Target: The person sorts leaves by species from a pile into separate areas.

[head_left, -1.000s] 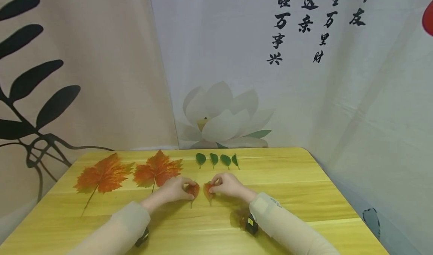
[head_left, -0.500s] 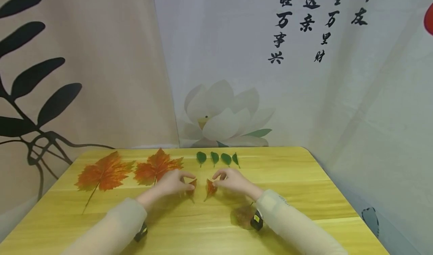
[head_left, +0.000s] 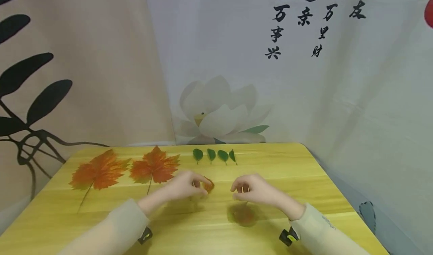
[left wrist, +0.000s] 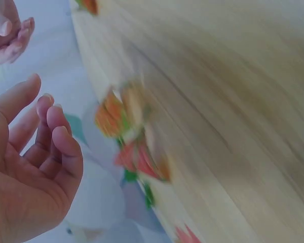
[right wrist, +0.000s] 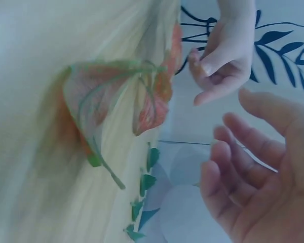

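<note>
In the head view, my left hand (head_left: 187, 186) hovers over the table's middle with loosely bent fingers. Just past its fingertips lies a small orange-red leaf (head_left: 209, 185), partly covered by the hand. The left wrist view shows two blurred small leaves, one orange (left wrist: 110, 116) and one red (left wrist: 142, 159), apart from the fingers. My right hand (head_left: 255, 189) is off to the right, holding nothing, fingers softly curved. Below it a larger reddish-green leaf (head_left: 244, 214) rests on the wood; the right wrist view shows its upturned edge and stem close up.
Two big orange maple leaves (head_left: 100, 170) (head_left: 155, 165) lie at the table's left. Several small green leaves (head_left: 211, 154) form a row near the back edge. A printed cloth (head_left: 220, 59) hangs behind the yellow wooden table (head_left: 297, 172).
Both hands were at the two small orange-red leaves; my right hand has come away rightward, over the larger leaf. My left hand has shifted slightly right. The head view has moved a little.
</note>
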`<move>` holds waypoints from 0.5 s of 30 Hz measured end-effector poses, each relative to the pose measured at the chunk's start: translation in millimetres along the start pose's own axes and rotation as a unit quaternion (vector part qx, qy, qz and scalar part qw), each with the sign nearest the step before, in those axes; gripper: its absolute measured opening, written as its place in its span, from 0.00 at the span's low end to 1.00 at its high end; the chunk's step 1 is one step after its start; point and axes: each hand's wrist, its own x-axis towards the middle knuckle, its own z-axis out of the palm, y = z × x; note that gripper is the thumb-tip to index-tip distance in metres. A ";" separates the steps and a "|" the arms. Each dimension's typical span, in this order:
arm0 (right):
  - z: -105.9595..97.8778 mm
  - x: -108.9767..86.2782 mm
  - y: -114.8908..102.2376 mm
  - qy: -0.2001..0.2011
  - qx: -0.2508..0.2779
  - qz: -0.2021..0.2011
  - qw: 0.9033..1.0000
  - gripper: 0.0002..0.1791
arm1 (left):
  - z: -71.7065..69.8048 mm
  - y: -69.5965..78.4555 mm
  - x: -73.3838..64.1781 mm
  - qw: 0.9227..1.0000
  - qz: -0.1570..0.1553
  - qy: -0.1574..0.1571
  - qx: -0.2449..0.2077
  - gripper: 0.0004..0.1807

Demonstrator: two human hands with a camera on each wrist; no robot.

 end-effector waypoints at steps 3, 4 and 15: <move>-0.2 -20.6 -4.8 -0.013 0.017 0.000 1.000 0.04 | 9.2 13.7 4.2 0.999 0.026 -0.019 0.008 0.15; 0.9 -26.6 -5.7 -0.015 0.019 -0.001 1.000 0.04 | 12.3 17.6 5.5 0.999 0.032 -0.023 0.013 0.15; 17.9 -61.0 -5.0 -0.017 0.016 0.000 1.000 0.05 | 44.4 37.7 26.2 0.997 0.036 -0.061 0.014 0.12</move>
